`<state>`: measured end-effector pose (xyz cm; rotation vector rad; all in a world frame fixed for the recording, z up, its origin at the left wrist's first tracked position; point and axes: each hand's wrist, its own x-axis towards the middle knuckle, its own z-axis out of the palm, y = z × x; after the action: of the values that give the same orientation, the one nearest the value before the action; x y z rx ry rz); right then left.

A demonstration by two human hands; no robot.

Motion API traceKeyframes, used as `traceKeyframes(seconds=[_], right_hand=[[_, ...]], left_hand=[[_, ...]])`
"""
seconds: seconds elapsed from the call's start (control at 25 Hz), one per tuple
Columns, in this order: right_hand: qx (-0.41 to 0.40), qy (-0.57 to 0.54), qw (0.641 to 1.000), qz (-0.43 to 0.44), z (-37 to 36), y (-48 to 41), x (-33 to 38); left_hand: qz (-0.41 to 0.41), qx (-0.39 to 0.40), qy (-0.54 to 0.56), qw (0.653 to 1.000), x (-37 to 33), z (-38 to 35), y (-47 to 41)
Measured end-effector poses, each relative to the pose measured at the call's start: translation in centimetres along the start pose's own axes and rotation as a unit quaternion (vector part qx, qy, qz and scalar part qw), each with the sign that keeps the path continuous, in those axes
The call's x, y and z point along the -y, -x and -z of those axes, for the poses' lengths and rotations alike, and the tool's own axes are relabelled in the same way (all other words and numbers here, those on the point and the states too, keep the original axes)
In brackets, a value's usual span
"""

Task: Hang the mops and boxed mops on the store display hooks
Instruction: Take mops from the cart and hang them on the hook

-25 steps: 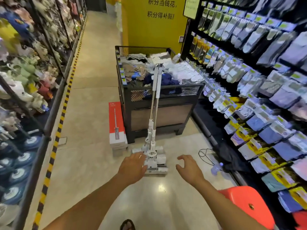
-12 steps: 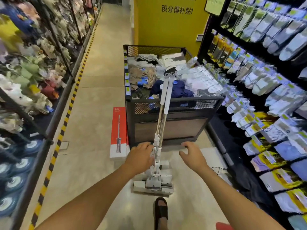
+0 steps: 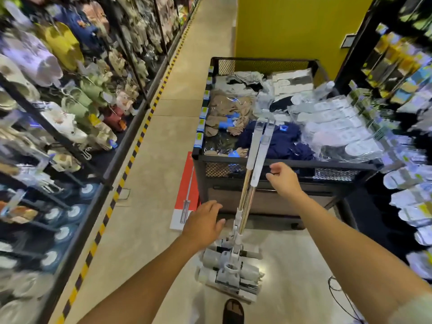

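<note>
White-gripped mops (image 3: 256, 160), two together: heads on tan floor (image 3: 152, 206), shafts tilted back, upper grips leaning on front rim of black mesh bin (image 3: 327, 164).

Left hand (image 3: 204, 222): palm down, fingers (image 3: 219, 221) loosely spread, holding nothing. Sits just left of the lower shafts, level with the white collar; narrow gap, no contact seen.

Right hand (image 3: 282, 180): higher up, just right of the white grips. Thumb and forefinger (image 3: 273, 166) parted, lightly curved towards the grips, near but apart. Nothing held.

Shafts run between the two hands.

Boxed mop (image 3: 185, 197), red and white: on the floor against the bin's left front corner, left of the left hand, not touched.
</note>
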<state>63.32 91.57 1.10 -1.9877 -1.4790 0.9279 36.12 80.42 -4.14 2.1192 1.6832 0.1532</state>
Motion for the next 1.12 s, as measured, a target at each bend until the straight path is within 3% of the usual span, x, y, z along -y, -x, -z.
traceKeyframes(seconds=[0.12,0.2,0.28,0.4,0.64,0.8,0.92,1.12], right_hand=[[0.013,-0.004,1.0,-0.002,-1.0,-4.9,1.6],[-0.034,0.005,0.999,0.017,-1.5,-6.7,2.6],[-0.086,0.081,0.99,0.073,-1.6,-7.8,2.8],[-0.074,0.164,0.976,0.126,-1.5,-8.8,2.2],[-0.066,0.145,0.975,0.155,0.7,-7.3,1.1],[-0.043,0.089,0.972,0.213,2.9,-3.5,0.8],[-0.02,0.088,0.955,0.282,4.1,-0.1,-0.3],[0.077,0.003,0.96,0.27,5.2,4.6,-1.0]], left_hand=[[0.026,-0.001,0.002,1.0,0.6,0.2,-1.1],[0.032,-0.003,0.001,0.999,1.0,0.3,-1.5],[0.042,0.0,0.0,0.999,1.4,0.3,-1.7],[0.056,0.003,0.003,0.998,1.7,-0.2,-2.1],[0.034,0.009,0.034,0.999,-0.7,0.2,-4.6],[0.023,0.035,0.164,0.986,-4.3,1.0,-7.5],[0.026,0.076,0.347,0.935,-7.7,1.3,-9.3],[-0.001,0.085,0.385,0.919,-9.6,-0.4,-10.1]])
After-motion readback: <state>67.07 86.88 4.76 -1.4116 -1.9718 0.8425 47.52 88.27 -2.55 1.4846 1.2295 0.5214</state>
